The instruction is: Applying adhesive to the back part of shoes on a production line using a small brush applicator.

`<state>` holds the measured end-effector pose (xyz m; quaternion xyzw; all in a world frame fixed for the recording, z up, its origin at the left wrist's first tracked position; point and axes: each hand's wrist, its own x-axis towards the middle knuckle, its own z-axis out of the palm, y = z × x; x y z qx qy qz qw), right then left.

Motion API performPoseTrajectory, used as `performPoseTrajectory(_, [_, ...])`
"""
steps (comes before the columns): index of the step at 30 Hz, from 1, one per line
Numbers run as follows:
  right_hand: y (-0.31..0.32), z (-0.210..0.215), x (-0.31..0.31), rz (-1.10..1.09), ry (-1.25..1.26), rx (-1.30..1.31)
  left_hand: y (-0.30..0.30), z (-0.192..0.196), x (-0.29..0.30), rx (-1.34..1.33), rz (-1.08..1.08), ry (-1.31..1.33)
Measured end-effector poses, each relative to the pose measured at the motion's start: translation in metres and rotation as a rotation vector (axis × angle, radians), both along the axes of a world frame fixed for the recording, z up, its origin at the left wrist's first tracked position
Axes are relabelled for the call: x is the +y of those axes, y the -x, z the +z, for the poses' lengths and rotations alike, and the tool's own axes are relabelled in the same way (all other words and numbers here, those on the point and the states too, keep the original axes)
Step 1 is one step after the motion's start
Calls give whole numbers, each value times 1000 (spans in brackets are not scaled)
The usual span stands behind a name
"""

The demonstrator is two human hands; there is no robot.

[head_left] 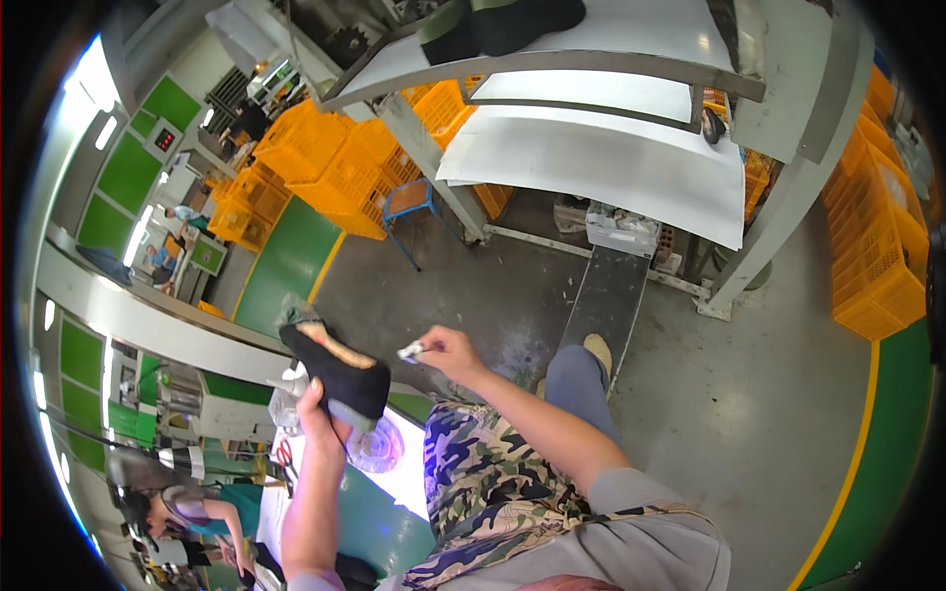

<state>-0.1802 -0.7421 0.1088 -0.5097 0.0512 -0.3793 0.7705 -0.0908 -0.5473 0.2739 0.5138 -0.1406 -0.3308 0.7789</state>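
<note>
My left hand (317, 422) is closed around a black shoe (367, 392), held up with its tan insole facing up and its grey heel end toward me. Clear plastic shows at the shoe's far end. To the right, apart from the shoe, my right hand (451, 357) pinches a small white-tipped tool (410, 351); its exact kind is too small to tell. Below the shoe, a clear round dish (379, 450) sits on a brightly lit work surface (409, 492). Scissors with red handles (285, 452) lie near my left wrist, and a whitish bottle (287, 386) stands beside that hand.
A metal rack (601, 158) with white sheet shelves stands ahead, dark shoes (503, 28) on top. Orange crates (335, 182) are stacked at far left, more crates (872, 251) at right. A blue-framed stool (409, 202) stands near the rack. Another person (212, 507) works at lower left.
</note>
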Motion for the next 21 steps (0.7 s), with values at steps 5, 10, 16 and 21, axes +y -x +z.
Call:
performPoseTrajectory(5, [36, -98, -14, -155, -102, 314, 21, 125, -147, -390, -194, -29])
performPoseTrajectory(10, [54, -133, -19, -171, -105, 372, 39, 264, -296, -906, -348, 6])
performPoseTrajectory(16, [50, -161, -50, -254, -202, 367, 179, 320, -427, -1393, -233, -161])
performPoseTrajectory(21, [55, -167, -47, -253, -229, 384, 222, 291, -473, -1902, -21, -504])
